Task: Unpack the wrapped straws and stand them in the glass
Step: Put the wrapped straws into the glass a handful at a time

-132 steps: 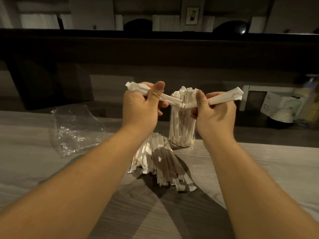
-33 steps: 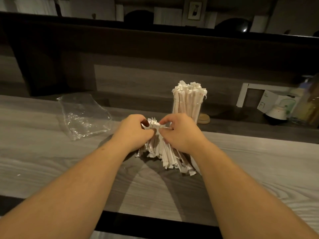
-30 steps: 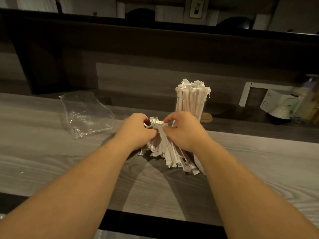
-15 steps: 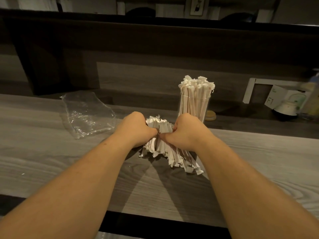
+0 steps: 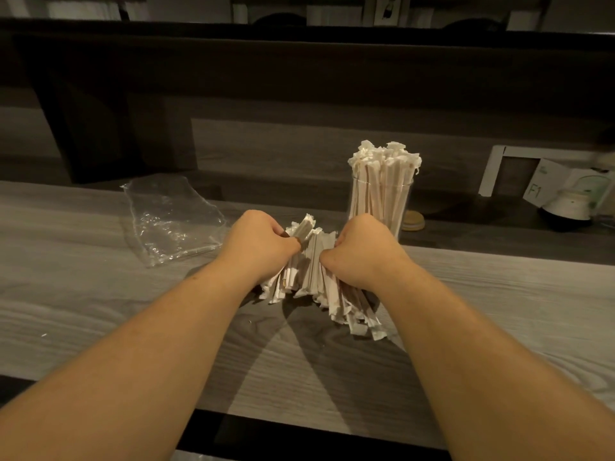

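Note:
A pile of paper-wrapped straws (image 5: 319, 281) lies fanned on the grey wooden counter (image 5: 100, 294). My left hand (image 5: 258, 246) grips a few straws at the pile's far left end, lifting their tips. My right hand (image 5: 359, 249) curls over the pile's far right end and holds several straws. Just behind my right hand stands a clear glass (image 5: 379, 207), packed with upright wrapped straws (image 5: 384, 161) whose tops stick out above the rim.
An empty clear plastic bag (image 5: 169, 216) lies to the left on the counter. A small round wooden disc (image 5: 412, 221) sits behind the glass. A white box and a pale jar (image 5: 565, 204) stand at the far right. A dark ledge runs behind.
Earlier I held a joined pair of straws above the glass. Both hands have since come down onto the pile and closed tighter on its far end; a few tips rose on the left.

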Available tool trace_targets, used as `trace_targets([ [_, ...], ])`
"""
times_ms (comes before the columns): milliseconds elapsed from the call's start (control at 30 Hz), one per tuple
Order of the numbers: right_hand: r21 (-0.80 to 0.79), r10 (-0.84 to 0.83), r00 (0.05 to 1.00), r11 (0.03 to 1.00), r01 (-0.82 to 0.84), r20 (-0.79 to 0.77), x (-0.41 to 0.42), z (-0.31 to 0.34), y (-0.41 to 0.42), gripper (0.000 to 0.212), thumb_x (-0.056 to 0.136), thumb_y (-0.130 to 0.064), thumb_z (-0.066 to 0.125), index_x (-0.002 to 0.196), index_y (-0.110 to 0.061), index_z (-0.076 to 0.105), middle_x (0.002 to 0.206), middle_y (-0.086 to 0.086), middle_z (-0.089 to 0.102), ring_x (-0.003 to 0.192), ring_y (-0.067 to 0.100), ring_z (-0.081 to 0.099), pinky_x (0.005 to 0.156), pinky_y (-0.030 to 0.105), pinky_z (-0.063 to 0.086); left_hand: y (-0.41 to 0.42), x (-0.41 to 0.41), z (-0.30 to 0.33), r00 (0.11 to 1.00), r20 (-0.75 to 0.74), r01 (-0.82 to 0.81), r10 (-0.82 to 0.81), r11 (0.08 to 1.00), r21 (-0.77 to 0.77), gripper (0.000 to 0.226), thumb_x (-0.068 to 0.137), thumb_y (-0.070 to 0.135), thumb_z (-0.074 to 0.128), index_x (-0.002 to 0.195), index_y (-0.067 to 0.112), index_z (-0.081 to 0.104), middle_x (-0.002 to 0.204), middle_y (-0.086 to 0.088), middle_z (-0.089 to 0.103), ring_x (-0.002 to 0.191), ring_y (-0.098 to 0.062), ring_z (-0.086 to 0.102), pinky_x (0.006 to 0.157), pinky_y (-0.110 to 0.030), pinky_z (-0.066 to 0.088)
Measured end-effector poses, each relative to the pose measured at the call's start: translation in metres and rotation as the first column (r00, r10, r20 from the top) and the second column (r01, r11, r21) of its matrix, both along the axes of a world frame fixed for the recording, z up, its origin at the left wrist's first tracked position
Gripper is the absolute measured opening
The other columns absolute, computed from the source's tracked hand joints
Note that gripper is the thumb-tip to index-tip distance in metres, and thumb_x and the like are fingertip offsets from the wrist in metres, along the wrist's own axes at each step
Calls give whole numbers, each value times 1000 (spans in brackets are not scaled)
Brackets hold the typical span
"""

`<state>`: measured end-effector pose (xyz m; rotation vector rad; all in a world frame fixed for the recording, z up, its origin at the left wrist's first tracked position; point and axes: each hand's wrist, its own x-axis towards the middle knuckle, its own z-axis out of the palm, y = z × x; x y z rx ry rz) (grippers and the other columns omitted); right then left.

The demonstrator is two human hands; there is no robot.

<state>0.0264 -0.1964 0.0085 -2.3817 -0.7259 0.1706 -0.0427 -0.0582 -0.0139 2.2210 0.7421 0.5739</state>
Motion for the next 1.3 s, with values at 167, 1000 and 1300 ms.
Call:
trace_targets([
  [167, 50, -6, 1000, 999, 7, -18, 1, -1, 1, 22, 88, -18, 68, 71, -13, 55, 61, 3, 53, 55, 16, 55, 47, 25, 39, -3, 0, 2, 989, 136, -35, 54, 989, -141, 25, 89, 13, 64, 67, 5, 71, 56, -8, 60, 48, -16, 53, 49, -29, 43],
  [1000, 507, 117, 969, 862, 9, -216, -15, 11, 2, 5, 103, -17, 57, 102, -18, 62, 86, 5, 70, 56, 4, 70, 49, 16, 54, -6, -3, 11, 897, 421, 102, 135, 864, -494, 14, 88, 9, 74, 97, 20, 71, 91, -4, 75, 86, -18, 74, 82, -39, 61],
  [1300, 651, 148, 935, 752, 105, -322, -15, 7, 11, 11, 101, -24, 58, 98, -17, 65, 69, -2, 59, 57, 11, 53, 56, 30, 47, -17, -7, 19, 879, 474, 331, -52, 782, -528, 18, 91, 9, 69, 106, 17, 71, 94, -2, 79, 89, -16, 76, 77, -34, 63],
])
